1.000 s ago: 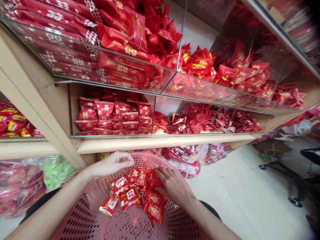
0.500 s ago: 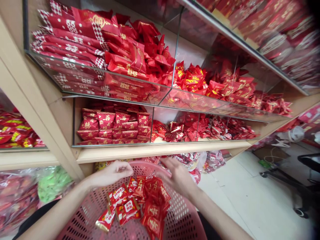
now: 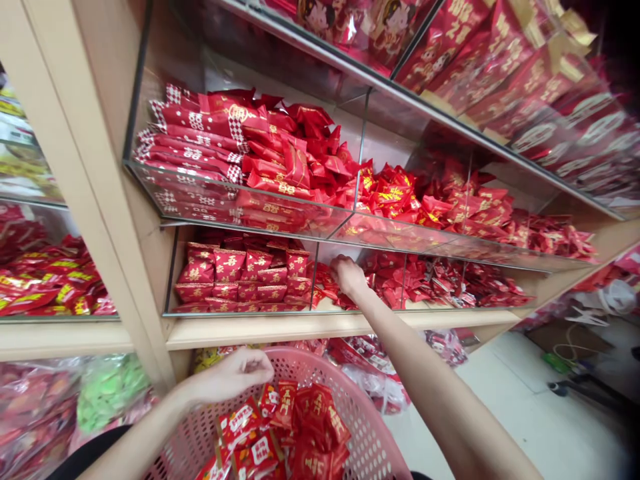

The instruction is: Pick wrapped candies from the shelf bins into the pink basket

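My right hand (image 3: 349,275) reaches over the front glass of the lower shelf, into the compartment of small red candy packets (image 3: 327,287). Its fingers curl down among them, and what they hold, if anything, is hidden. My left hand (image 3: 241,373) hovers over the left rim of a pink perforated basket (image 3: 367,407), its fingers loosely curled with nothing showing in them. Inside the basket lie red packets with gold lettering (image 3: 317,417) and red packets with white labels (image 3: 243,423).
Left of my right hand, patterned red packets (image 3: 243,273) fill a glass-fronted compartment. Long red packets (image 3: 200,140) are stacked on the shelf above. A wooden post (image 3: 105,167) stands at the left. Bagged sweets (image 3: 110,393) lie below, with tiled floor (image 3: 525,400) at right.
My right hand has left the basket and gone up and forward into the lower shelf compartment. My left hand stays by the basket rim. The view has shifted, so the shelves sit lower.
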Action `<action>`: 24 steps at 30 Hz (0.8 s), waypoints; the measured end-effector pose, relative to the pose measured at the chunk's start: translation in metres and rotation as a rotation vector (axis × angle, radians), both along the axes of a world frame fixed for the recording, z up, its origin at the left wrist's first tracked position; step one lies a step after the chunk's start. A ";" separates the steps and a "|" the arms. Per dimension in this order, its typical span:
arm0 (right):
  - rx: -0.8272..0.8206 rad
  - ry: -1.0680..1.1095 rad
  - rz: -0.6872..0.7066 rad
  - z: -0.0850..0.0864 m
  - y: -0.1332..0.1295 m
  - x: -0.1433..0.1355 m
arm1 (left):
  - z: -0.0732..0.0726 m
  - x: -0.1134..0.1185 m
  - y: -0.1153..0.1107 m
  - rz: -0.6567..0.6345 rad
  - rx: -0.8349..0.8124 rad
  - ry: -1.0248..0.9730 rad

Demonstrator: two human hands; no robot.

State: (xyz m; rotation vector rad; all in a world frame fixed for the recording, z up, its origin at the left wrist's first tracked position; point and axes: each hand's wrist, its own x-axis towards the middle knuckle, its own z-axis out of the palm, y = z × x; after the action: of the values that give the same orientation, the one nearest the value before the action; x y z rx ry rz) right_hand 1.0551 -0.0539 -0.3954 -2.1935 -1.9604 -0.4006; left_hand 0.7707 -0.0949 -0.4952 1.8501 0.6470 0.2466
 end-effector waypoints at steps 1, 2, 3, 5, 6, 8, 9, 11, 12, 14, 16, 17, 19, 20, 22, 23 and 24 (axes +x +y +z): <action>0.005 0.002 -0.011 -0.001 0.002 0.001 | 0.001 0.000 0.000 0.002 0.000 0.003; 0.025 0.014 -0.024 -0.002 0.003 0.004 | 0.002 0.000 -0.001 0.003 0.001 0.008; 0.060 0.050 -0.037 -0.002 0.003 0.007 | 0.004 0.000 -0.001 0.004 0.002 0.011; 0.163 0.228 -0.049 -0.002 0.001 0.014 | 0.005 0.000 -0.002 0.006 0.002 0.014; 0.225 0.371 -0.042 -0.002 -0.001 0.017 | 0.004 0.000 -0.002 0.006 0.001 0.012; 0.327 0.729 -0.003 -0.001 -0.008 0.022 | 0.003 0.000 -0.001 0.006 -0.001 0.007; 0.353 0.904 0.022 0.000 -0.015 0.022 | 0.002 0.000 -0.001 0.005 -0.001 0.005; 0.378 1.208 0.072 0.002 -0.033 0.018 | -0.001 0.001 0.000 0.001 0.004 0.003; 0.377 1.318 0.096 0.004 -0.045 0.015 | -0.002 0.001 0.000 -0.001 0.006 0.002; 0.360 1.440 0.136 0.006 -0.075 0.006 | -0.004 0.002 0.000 -0.006 0.007 0.001; 0.319 1.475 0.143 0.007 -0.109 -0.004 | -0.003 0.002 0.000 -0.008 0.003 0.001; 0.282 1.481 0.139 0.006 -0.125 -0.008 | -0.002 0.002 0.000 -0.009 -0.001 0.001; 0.166 1.475 0.137 0.004 -0.152 -0.017 | 0.003 0.001 -0.002 -0.018 -0.006 -0.003; 0.090 1.469 0.140 0.001 -0.163 -0.022 | 0.007 0.001 -0.003 -0.037 -0.010 -0.005; -0.076 1.466 0.171 -0.008 -0.176 -0.032 | 0.016 0.000 -0.005 -0.108 -0.017 0.003; -0.151 1.475 0.202 -0.014 -0.178 -0.039 | 0.020 -0.001 -0.007 -0.151 -0.017 0.015; -0.211 1.489 0.239 -0.021 -0.179 -0.045 | 0.025 -0.001 -0.008 -0.188 -0.013 0.028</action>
State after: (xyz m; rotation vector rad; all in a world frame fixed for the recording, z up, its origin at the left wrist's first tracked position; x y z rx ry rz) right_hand 1.0097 -0.2326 -0.4168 -1.3857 -1.2623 1.1659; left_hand 0.7697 -0.1031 -0.4706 1.8908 0.4882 0.0930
